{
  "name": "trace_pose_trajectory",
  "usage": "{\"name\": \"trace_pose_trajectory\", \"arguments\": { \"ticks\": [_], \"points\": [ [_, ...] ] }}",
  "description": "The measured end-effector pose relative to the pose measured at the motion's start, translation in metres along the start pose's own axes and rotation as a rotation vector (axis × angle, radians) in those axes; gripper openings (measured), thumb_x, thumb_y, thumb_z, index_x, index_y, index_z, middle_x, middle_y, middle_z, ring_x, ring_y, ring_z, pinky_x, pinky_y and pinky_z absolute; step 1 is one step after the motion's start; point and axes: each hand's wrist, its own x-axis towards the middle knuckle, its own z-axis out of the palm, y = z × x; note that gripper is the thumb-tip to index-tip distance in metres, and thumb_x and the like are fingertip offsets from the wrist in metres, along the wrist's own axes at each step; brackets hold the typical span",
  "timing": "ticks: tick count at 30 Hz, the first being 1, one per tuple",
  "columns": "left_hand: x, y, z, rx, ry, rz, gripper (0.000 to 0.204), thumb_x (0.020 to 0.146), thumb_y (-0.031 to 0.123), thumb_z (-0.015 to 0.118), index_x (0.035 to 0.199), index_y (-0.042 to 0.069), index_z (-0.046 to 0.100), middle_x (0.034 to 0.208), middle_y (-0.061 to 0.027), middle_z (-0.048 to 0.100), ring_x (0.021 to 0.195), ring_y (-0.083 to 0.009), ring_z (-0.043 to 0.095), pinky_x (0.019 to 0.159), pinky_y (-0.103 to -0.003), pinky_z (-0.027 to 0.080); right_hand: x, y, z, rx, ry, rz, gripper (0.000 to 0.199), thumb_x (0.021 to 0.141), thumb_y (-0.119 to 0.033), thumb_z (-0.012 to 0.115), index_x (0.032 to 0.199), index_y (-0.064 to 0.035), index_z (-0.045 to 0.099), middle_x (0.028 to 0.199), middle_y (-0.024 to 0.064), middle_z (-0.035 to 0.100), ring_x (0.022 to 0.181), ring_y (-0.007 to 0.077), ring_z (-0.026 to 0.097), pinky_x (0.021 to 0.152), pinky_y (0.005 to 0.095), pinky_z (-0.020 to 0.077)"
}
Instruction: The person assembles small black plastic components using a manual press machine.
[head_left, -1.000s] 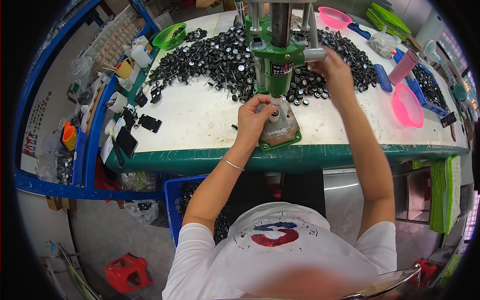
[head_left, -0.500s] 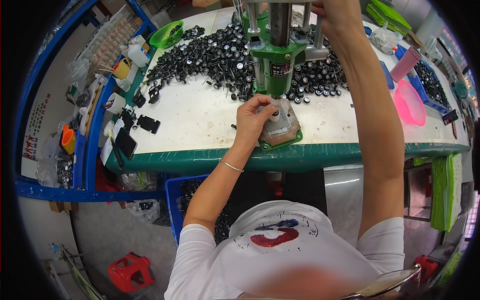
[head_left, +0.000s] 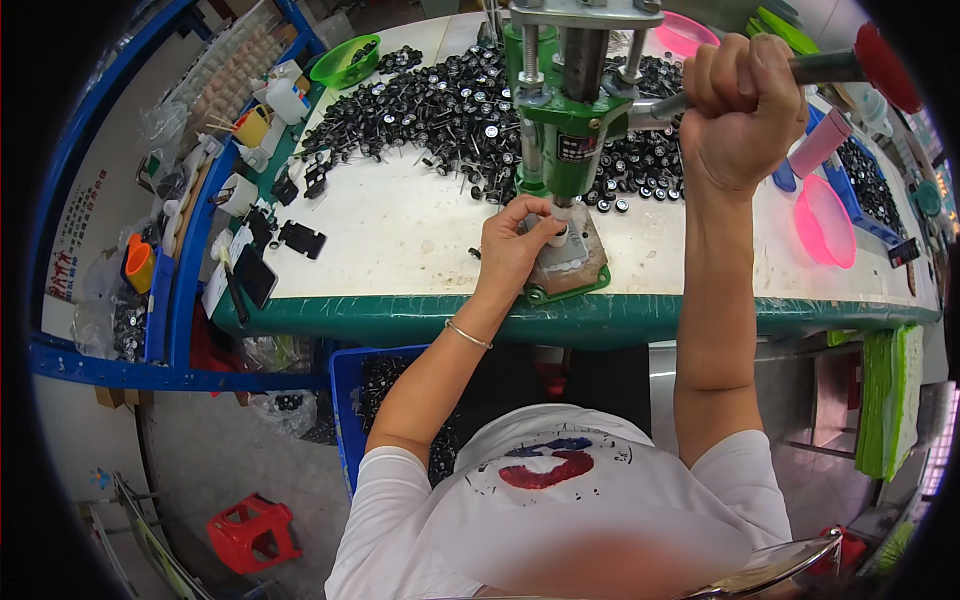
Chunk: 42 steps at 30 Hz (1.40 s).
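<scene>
A green hand press (head_left: 577,150) stands on the table in front of me, its ram coming down over a white post on the base plate (head_left: 590,274). My left hand (head_left: 515,240) is closed in a pinch right at the ram's lower end. What its fingertips hold there is small and mostly hidden by them. To the right, my right hand (head_left: 742,110) is wrapped round the press's metal lever (head_left: 828,68), which ends in a red knob (head_left: 888,68). Behind the press lies a wide pile of small black wheels (head_left: 440,120), several with metal axles.
A green basket (head_left: 345,62) stands at the back left. Black plastic parts (head_left: 302,240) and a phone (head_left: 255,277) lie near the left edge. Pink bowls (head_left: 826,222) and a blue tray (head_left: 872,215) of small black parts are on the right. A blue crate (head_left: 350,420) sits below the table.
My right hand has pulled the lever down toward me, from the far top edge to beside the press. The left hand stays pinched under the ram.
</scene>
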Motion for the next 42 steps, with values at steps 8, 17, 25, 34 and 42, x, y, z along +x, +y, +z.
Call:
{"name": "trace_pose_trajectory", "arguments": {
  "ticks": [8,17,25,34,42],
  "points": [
    [-0.002,0.012,-0.001,0.004,0.014,-0.103,0.010,0.082,0.008,0.072,0.091,0.003,0.068,0.078,0.0012,0.065,0.070,-0.0049,0.059,0.065,-0.020,0.047,0.036,0.017,-0.005,-0.044,-0.101,0.228,0.022,0.093,-0.021,0.051,0.076,-0.0070,0.047,0.061,0.0001,0.038,0.049,0.0090,0.033,0.046,0.0255,0.0270],
    [0.011,0.015,-0.039,0.294,0.158,-0.021,0.013,0.079,0.009,0.074,0.088,0.001,0.070,0.076,-0.0010,0.066,0.070,-0.0067,0.058,0.063,-0.021,0.047,0.055,0.050,-0.001,-0.125,-0.025,0.644,0.025,0.096,-0.027,0.057,0.084,-0.0068,0.063,0.078,0.0006,0.061,0.069,0.0089,0.055,0.060,0.0233,0.0433],
    [0.020,0.003,-0.142,0.896,0.094,-0.174,0.018,0.073,0.018,0.075,0.079,0.002,0.072,0.068,-0.0066,0.069,0.058,-0.0121,0.061,0.057,-0.026,0.048,-0.054,0.058,-0.122,-0.857,-0.213,0.724,0.028,0.091,-0.029,0.063,0.108,-0.0065,0.068,0.068,-0.0003,0.059,0.060,0.0084,0.053,0.062,0.0236,0.0441],
    [0.067,-0.008,-0.126,1.077,0.227,0.116,0.019,0.077,0.024,0.071,0.084,0.007,0.073,0.080,-0.0106,0.071,0.073,-0.0256,0.067,0.068,-0.036,0.052,-0.152,0.057,-0.146,-1.305,-0.596,0.564,0.024,0.082,-0.016,0.068,0.104,-0.0077,0.065,0.095,0.0079,0.059,0.076,0.0252,0.059,0.069,0.0361,0.0482],
    [0.098,-0.026,-0.122,1.242,0.293,-0.140,0.018,0.073,0.024,0.067,0.082,0.009,0.074,0.081,-0.0145,0.071,0.078,-0.0325,0.068,0.072,-0.040,0.054,-0.147,0.070,-0.163,-1.409,-0.633,0.446,0.015,0.090,-0.016,0.060,0.100,-0.0047,0.064,0.090,0.0097,0.061,0.077,0.0266,0.062,0.070,0.0368,0.0491]
  ]
}}
